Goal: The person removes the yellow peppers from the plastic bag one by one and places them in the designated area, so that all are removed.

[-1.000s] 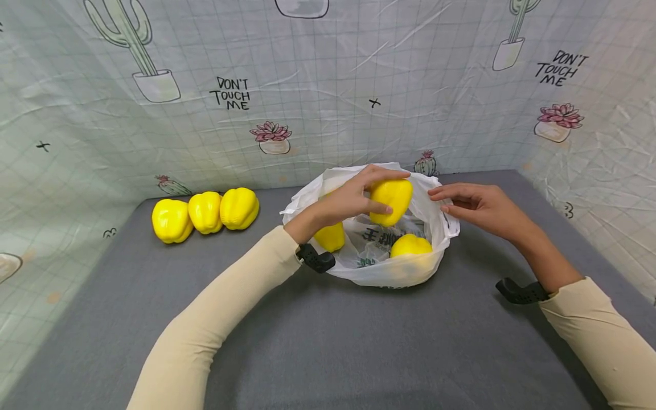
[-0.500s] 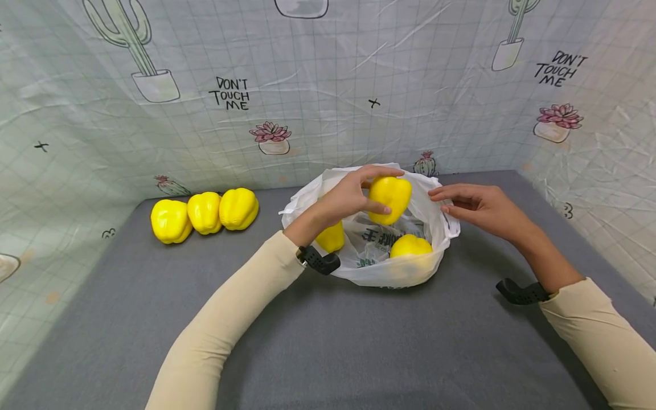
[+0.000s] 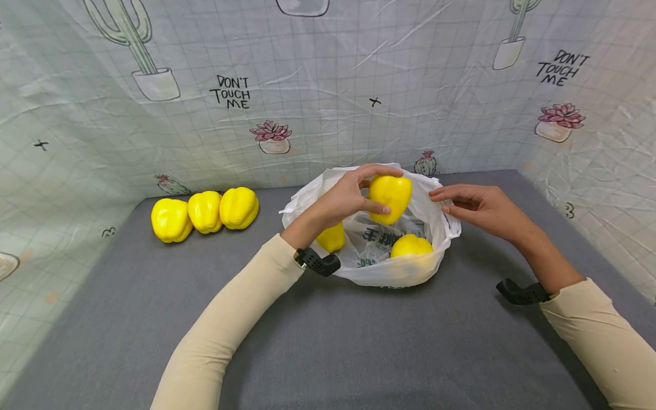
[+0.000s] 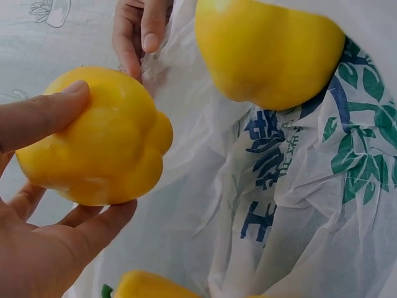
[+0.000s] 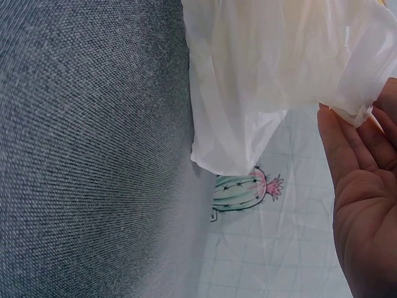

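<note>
My left hand grips a yellow bell pepper, thumb on one side and fingers on the other. It holds the pepper over the mouth of a white plastic bag. Inside the bag lie more yellow bell peppers, one at the right and another at the left, partly covered by my left hand and wrist. A green stem tip shows at the bottom of the left wrist view. My right hand holds the bag's right rim between thumb and fingers.
Three yellow bell peppers sit in a row at the back left of the grey tabletop. A cloth backdrop printed with cacti and lettering stands right behind. Dark and green print marks the bag's inside.
The pepper in my left hand has risen slightly over the bag, and the left forearm has shifted a little to the right. My right hand keeps its place at the rim.
</note>
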